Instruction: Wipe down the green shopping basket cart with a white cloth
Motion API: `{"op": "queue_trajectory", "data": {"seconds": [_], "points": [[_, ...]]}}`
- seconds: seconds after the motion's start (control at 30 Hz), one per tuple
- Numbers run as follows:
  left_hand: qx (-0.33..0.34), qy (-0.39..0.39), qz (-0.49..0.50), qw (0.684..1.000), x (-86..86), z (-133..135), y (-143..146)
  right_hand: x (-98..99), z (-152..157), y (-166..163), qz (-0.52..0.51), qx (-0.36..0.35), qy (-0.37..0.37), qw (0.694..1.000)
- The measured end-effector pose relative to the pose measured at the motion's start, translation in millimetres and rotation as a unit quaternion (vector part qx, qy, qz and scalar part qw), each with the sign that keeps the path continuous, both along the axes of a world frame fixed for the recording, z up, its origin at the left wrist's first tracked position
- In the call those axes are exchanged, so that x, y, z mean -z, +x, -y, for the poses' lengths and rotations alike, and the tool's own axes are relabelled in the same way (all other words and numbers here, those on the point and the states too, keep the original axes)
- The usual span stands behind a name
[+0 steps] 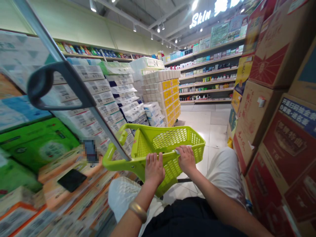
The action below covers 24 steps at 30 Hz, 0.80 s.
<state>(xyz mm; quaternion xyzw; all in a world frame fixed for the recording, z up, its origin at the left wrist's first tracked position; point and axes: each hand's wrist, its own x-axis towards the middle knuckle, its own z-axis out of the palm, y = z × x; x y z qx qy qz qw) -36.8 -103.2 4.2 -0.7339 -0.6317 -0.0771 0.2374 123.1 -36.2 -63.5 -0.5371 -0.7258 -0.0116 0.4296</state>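
A lime-green plastic shopping cart (172,131) with perforated sides stands right in front of me, between my knees. My left hand (154,168), below a gold-coloured bangle (137,212), has its fingers hooked over the cart's near rim. Further right along the same rim, my right hand (187,160) is closed on a small white wipe (176,151), pressed against the edge. Most of the wipe is hidden under the fingers. Rising from the cart's left end is a slanted metal pole (106,128) with a grey loop handle (61,87).
Stacked packs of tissue (96,89) and orange-edged boxes (74,204) line the left, with a dark flat device (72,180) on top. Red and brown cartons (286,148) rise close on my right. Ahead, a tiled aisle (197,118) leads to stocked shelves (209,70).
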Motion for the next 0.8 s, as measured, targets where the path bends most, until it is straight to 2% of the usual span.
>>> {"op": "queue_trajectory", "data": {"seconds": [0.1,0.23,0.37,0.43,0.53,0.63,0.7,0.8], "points": [[-0.007,0.003,-0.001,1.000,1.2,-2.6,1.6,-5.3,7.1,-16.0,-0.008,0.001,-0.007,1.000],[-0.008,0.001,0.003,1.000,3.6,-4.3,0.9,-14.6,22.3,-42.3,0.004,-0.071,0.006,0.997],[-0.002,0.002,-0.001,1.000,2.9,-0.5,-0.6,-13.1,22.0,-35.8,0.027,-0.105,0.018,0.994],[0.001,0.000,0.002,1.000,2.0,1.4,-0.9,-8.9,15.8,-22.9,0.031,-0.086,0.018,0.996],[0.006,-0.006,0.005,1.000,2.1,1.1,-1.5,-3.9,6.4,-8.5,0.012,-0.020,0.008,1.000],[0.008,-0.011,0.007,1.000,4.5,-2.6,-2.4,-6.1,5.3,-13.0,-0.003,0.013,-0.008,1.000],[0.009,-0.010,0.008,1.000,6.3,-5.1,-2.8,-11.0,10.2,-25.6,-0.007,-0.004,-0.016,1.000],[0.009,-0.006,0.013,1.000,7.5,-6.9,-3.2,-18.2,19.6,-44.4,0.002,-0.066,-0.008,0.998]]}}
